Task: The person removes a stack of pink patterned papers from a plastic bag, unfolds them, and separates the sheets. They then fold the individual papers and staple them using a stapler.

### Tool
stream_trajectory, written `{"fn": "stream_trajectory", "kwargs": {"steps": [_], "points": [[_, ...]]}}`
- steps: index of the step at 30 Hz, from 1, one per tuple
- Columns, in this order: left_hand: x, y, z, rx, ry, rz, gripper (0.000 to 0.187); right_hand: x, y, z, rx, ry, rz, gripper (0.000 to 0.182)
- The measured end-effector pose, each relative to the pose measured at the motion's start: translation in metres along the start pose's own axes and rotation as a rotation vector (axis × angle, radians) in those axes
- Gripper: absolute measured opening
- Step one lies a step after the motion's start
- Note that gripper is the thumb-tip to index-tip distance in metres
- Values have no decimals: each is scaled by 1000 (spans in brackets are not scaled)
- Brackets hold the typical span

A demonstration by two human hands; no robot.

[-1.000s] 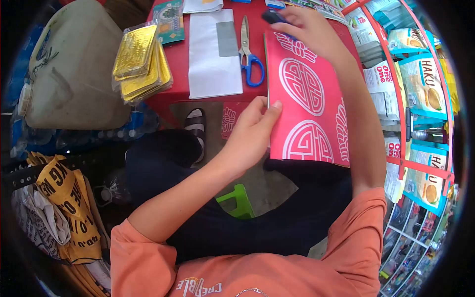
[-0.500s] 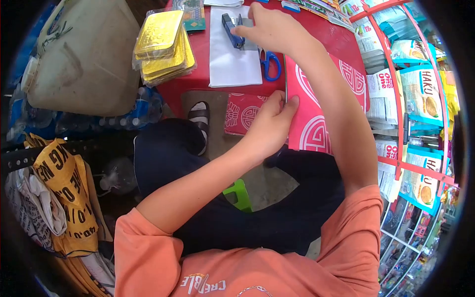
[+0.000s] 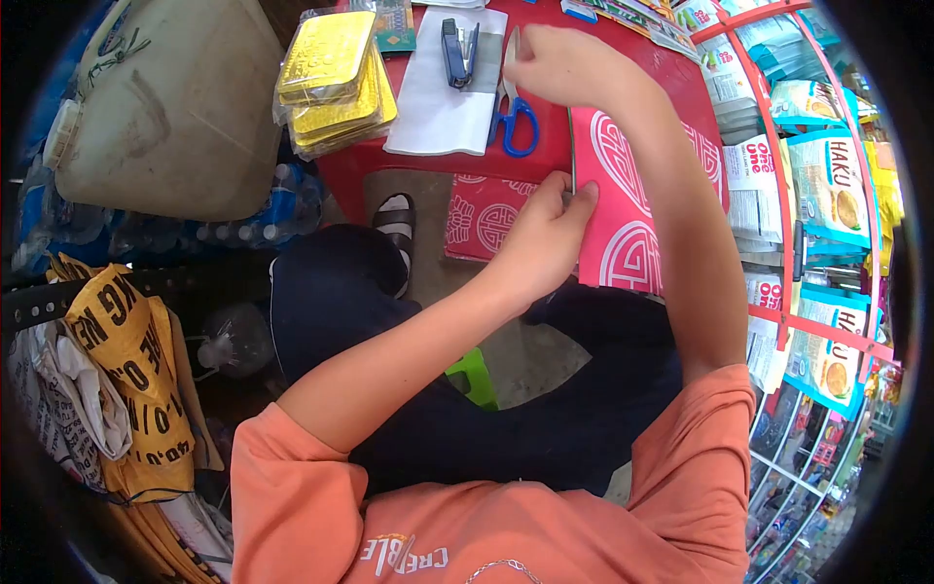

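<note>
My left hand pinches the left edge of a red sheet-like item with white round patterns. Higher up, my right hand has its fingers closed around the blades of the blue-handled scissors. Just left of the scissors lies a white paper with a blue stapler on it. My right forearm passes over the patterned item and hides part of it.
Wrapped gold-coloured packs lie at the left of the red table. A large grey container stands further left. Snack packets hang on a red rack at the right. A patterned red box sits below the table edge.
My right hand has moved from the stapler to the scissors, whose handles have shifted left. The white paper has slanted and shifted left. My left hand still grips the patterned item.
</note>
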State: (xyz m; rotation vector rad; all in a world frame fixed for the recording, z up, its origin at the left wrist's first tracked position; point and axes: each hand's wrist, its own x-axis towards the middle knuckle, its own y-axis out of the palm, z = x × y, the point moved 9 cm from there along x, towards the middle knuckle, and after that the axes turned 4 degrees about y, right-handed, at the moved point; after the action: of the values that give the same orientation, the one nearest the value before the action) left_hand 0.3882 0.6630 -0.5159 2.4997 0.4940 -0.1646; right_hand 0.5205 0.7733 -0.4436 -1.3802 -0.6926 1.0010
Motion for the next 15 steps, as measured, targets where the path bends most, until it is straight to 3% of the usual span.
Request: {"fn": "stream_trajectory", "kwargs": {"steps": [2,8,11,15], "points": [[-1,1,-3,-19,2,4,31,-31,-8,20,-61,43,159,44],[0,2,-4,31,-10,-15,32,-29,2,5,-273,111,100,41],[3,0,-4,66,60,-22,33,-27,-9,-3,-245,50,-58,37],[3,2,0,27,25,-13,32,-31,-24,-29,47,98,8,30]]}}
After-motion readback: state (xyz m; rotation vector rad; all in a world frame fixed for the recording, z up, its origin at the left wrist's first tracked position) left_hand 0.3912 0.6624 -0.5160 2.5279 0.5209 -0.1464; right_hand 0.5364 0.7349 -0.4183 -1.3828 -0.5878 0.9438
